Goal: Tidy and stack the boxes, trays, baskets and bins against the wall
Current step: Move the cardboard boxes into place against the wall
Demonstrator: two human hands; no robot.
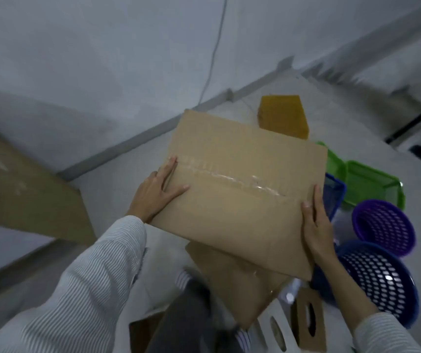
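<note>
Fingers (pixel 172 165) of both hands straight, pressed flat on taped cardboard box (pixel 242 182).
Left hand (pixel 154 192), right hand (pixel 315 225) at opposite edges; purple basket (pixel 385 228), blue basket (pixel 380 278) just right.

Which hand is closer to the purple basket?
Right. The right hand holds the cardboard box's edge just beside the purple basket; the left hand holds the box's far side.

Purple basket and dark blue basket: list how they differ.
The purple basket is lighter in colour; the dark blue basket is darker. The purple basket lies farther from the camera, the dark blue basket nearer, partly behind the right hand. Both are round, perforated and tipped sideways.
</note>
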